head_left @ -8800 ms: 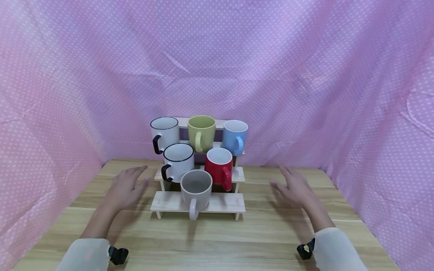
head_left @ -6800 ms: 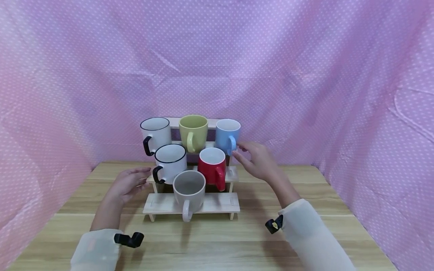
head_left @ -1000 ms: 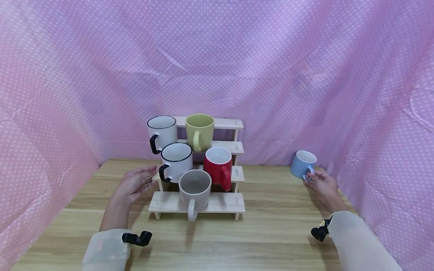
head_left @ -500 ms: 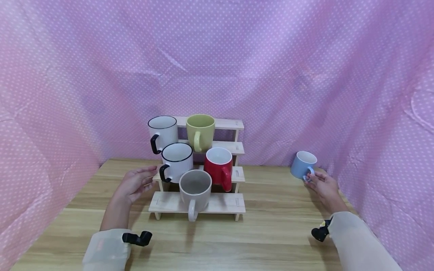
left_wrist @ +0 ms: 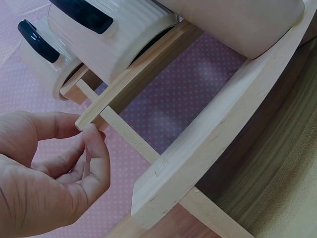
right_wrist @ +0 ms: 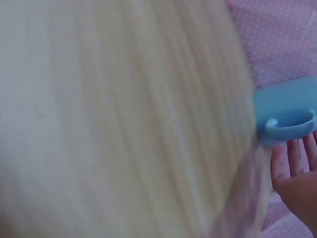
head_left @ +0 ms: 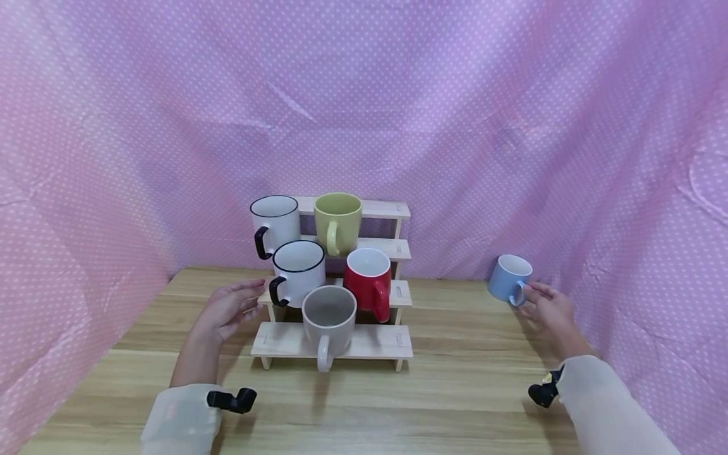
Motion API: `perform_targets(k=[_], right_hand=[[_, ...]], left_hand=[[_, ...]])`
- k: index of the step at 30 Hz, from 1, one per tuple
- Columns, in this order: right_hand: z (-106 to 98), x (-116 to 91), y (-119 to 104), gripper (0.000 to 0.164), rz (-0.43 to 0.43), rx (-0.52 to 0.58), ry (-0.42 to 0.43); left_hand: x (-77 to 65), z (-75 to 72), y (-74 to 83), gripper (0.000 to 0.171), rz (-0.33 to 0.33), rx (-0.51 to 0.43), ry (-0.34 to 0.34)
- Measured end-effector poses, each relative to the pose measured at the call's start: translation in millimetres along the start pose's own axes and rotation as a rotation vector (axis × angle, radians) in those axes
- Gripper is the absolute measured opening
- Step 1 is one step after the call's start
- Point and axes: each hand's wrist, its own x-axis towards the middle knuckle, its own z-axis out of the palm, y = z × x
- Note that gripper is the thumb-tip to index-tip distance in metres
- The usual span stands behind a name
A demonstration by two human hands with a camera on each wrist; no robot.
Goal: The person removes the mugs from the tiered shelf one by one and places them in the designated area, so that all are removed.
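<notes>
Left hand (head_left: 229,308) pinching left end of wooden rack (head_left: 382,342), second-lowest tier; right hand (head_left: 552,312) released, fingers (right_wrist: 295,157) extended by blue mug (head_left: 503,282); mug upright on worktop (head_left: 461,392), well right of rack.

Tiered display rack (head_left: 387,343) on the tabletop (head_left: 455,398), front mug (head_left: 330,319) on the rack's bottom step, middle mugs (head_left: 298,281) on its second, rear mugs (head_left: 338,226) on its third, separate mug (head_left: 506,278) to its right, fabric backdrop (head_left: 455,126) behind it
</notes>
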Motion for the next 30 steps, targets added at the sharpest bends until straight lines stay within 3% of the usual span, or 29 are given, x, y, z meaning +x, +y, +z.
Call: perform_targets(k=[4,10,17,25,30], right_hand=[[2,3,-14,0.045,-0.071,-0.085,0.09],[9,9,-33,0.044,-0.168,-0.108,0.123],[26,8,-52,0.02,-0.283,-0.167,0.08],[56,3,-74,0.053,-0.333,-0.187,0.012],[77,0,-81,0.052,-0.371,-0.197,-0.036]], left_hand=[[-0.2,-0.4,0.6,0.025,0.003,0.004,0.0],[-0.1,-0.4,0.3,0.043,-0.008,0.035,0.002],[0.1,0.0,-0.9,0.052,-0.002,0.039,-0.003],[-0.5,-1.3,-0.8,0.048,-0.01,0.05,0.001],[-0.6,-1.3,-0.6,0.041,-0.008,0.042,-0.007]])
